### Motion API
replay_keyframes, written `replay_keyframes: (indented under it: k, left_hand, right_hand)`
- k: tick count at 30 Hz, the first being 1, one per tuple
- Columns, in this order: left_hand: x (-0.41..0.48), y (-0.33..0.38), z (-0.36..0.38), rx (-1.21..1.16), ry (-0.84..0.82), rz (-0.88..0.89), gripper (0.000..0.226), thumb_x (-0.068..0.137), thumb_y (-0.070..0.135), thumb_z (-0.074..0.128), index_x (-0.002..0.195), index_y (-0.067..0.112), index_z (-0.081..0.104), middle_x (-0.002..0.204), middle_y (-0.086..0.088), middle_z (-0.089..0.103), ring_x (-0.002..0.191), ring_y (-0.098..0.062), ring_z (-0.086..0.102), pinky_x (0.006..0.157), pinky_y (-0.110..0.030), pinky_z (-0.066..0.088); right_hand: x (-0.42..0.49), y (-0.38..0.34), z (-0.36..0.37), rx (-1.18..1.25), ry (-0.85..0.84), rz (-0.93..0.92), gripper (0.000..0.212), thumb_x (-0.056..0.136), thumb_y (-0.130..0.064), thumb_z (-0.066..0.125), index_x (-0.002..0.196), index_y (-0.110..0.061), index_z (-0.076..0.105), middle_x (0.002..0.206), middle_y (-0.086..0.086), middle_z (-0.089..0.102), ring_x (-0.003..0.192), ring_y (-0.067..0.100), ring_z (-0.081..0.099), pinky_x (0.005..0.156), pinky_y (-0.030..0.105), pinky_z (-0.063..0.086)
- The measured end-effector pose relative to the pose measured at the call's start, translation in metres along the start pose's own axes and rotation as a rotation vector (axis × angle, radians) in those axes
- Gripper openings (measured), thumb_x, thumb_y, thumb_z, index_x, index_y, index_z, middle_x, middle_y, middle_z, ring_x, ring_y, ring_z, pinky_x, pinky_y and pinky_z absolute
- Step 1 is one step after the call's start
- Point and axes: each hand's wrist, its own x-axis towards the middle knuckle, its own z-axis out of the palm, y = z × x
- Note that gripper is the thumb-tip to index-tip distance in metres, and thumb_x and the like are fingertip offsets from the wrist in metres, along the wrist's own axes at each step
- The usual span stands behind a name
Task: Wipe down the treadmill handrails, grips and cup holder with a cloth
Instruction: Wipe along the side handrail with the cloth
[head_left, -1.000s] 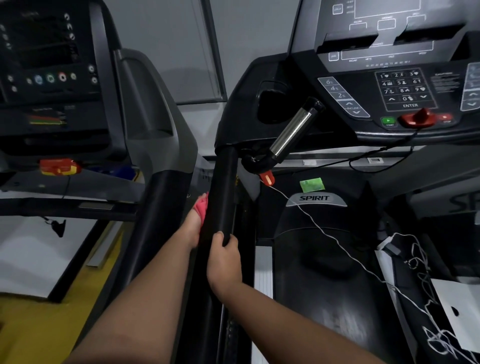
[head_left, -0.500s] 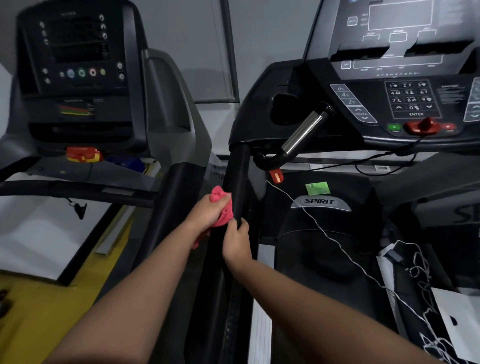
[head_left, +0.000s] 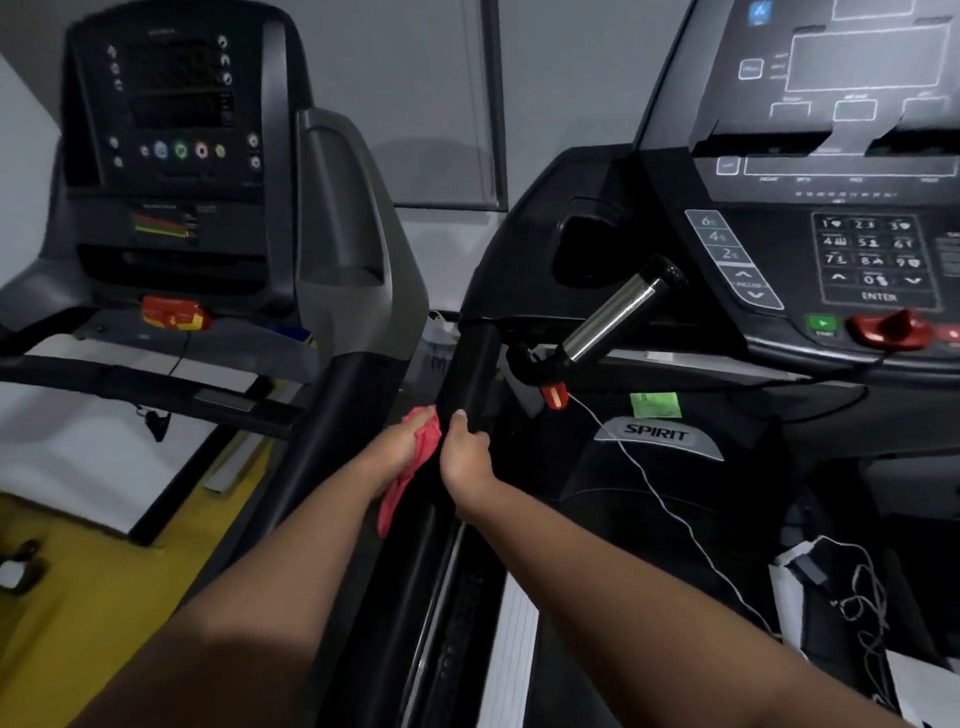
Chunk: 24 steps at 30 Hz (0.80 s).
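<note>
On the right side of the view stands a black treadmill (head_left: 657, 434) marked SPIRIT, its button console (head_left: 862, 260) up at the top right. A second treadmill (head_left: 176, 130) stands just beside it on the left, over a yellow floor (head_left: 78, 566). Between the two machines the black handrail (head_left: 470, 371) of the right treadmill slopes down toward the camera. A chrome grip (head_left: 615, 314) angles up from its bracket just right of the handrail's top, below the dark cup holder (head_left: 584, 249).

Both hands meet partway down the handrail. The right hand (head_left: 465, 460) grips the rail, fingers curled round it from the right. The left hand (head_left: 400, 449) clutches a pink cloth (head_left: 413, 475) and holds it against the rail's left side, touching the rail and almost touching the right hand. A loose tail of the cloth hangs below the left wrist. A small red clip (head_left: 553, 397) hangs under the grip's bracket, with a thin white cord (head_left: 654, 488) trailing from it across the belt cover.
</note>
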Motion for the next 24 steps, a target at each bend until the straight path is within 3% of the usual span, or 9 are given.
replay_keyframes:
  k: [2,6,10,11,14,17,19,22,24]
  left_hand:
    - [-0.001,0.004,0.003,0.045,-0.007,0.078,0.036,0.095,0.044,0.048,0.1,0.014,0.066,0.097,-0.009,0.067,0.096,-0.022,0.062,0.093,-0.031,0.044]
    - [-0.009,-0.009,0.014,-0.084,0.051,0.228,0.026,0.098,0.031,0.047,0.086,0.011,0.057,0.077,-0.009,0.055,0.077,-0.018,0.055,0.075,-0.026,0.044]
    - [-0.013,-0.014,0.009,-0.007,0.018,0.191,0.04,0.095,0.04,0.048,0.087,0.003,0.059,0.082,-0.021,0.059,0.079,-0.025,0.057,0.081,-0.035,0.047]
    - [-0.01,-0.008,0.009,0.037,0.032,0.193,0.043,0.094,0.042,0.05,0.089,-0.001,0.059,0.085,-0.023,0.061,0.081,-0.023,0.06,0.08,-0.034,0.048]
    - [0.008,0.016,0.014,0.227,0.119,0.204,0.036,0.089,0.046,0.058,0.106,0.014,0.056,0.105,-0.006,0.062,0.098,-0.016,0.061,0.085,-0.027,0.048]
    - [0.03,0.034,0.012,0.523,0.091,0.193,0.076,0.076,0.062,0.06,0.133,0.016,0.041,0.129,-0.005,0.048,0.119,-0.023,0.05,0.101,-0.041,0.043]
    - [0.039,0.046,0.016,0.639,0.093,0.2,0.09,0.072,0.066,0.059,0.143,0.019,0.03,0.139,-0.007,0.039,0.128,-0.026,0.041,0.106,-0.046,0.038]
    - [0.049,0.066,0.031,0.748,0.136,0.218,0.072,0.081,0.058,0.058,0.138,0.018,0.037,0.136,-0.012,0.041,0.127,-0.03,0.041,0.106,-0.045,0.036]
    - [0.061,0.078,0.036,0.774,0.124,0.284,0.036,0.085,0.055,0.054,0.1,0.022,0.055,0.108,-0.012,0.061,0.109,-0.03,0.056,0.099,-0.044,0.044]
  right_hand:
    - [0.005,0.0,0.004,0.014,0.031,-0.012,0.066,0.098,-0.05,0.029,0.139,0.002,0.03,0.136,0.02,0.047,0.12,0.034,0.049,0.103,0.04,0.039]
    - [0.015,0.007,0.007,0.034,0.062,-0.045,0.067,0.096,-0.053,0.031,0.137,0.0,0.035,0.131,0.017,0.053,0.118,0.03,0.053,0.101,0.036,0.041]
    - [0.019,0.016,0.009,0.043,0.084,-0.108,0.069,0.096,-0.054,0.029,0.141,-0.002,0.033,0.133,0.014,0.053,0.122,0.025,0.051,0.105,0.037,0.04]
    - [0.019,0.017,0.009,0.054,0.091,-0.119,0.066,0.096,-0.054,0.028,0.138,-0.004,0.037,0.131,0.012,0.056,0.12,0.024,0.053,0.104,0.036,0.041]
    - [0.019,0.018,0.008,0.079,0.101,-0.119,0.063,0.096,-0.056,0.025,0.134,-0.009,0.042,0.126,0.011,0.06,0.116,0.023,0.056,0.1,0.035,0.043]
    - [0.018,0.016,0.006,0.068,0.131,-0.087,0.061,0.097,-0.055,0.021,0.133,-0.011,0.04,0.124,0.011,0.06,0.113,0.026,0.056,0.094,0.036,0.044]
    - [0.017,0.015,0.005,0.051,0.157,-0.076,0.058,0.098,-0.053,0.02,0.131,-0.011,0.042,0.122,0.012,0.06,0.111,0.027,0.056,0.09,0.035,0.043]
    - [0.016,0.015,0.006,0.02,0.178,-0.068,0.058,0.098,-0.051,0.019,0.133,-0.011,0.043,0.125,0.011,0.058,0.113,0.027,0.055,0.09,0.033,0.04]
    - [0.016,0.015,0.006,0.02,0.183,-0.067,0.059,0.099,-0.051,0.019,0.135,-0.012,0.043,0.128,0.01,0.057,0.116,0.025,0.053,0.093,0.033,0.038]
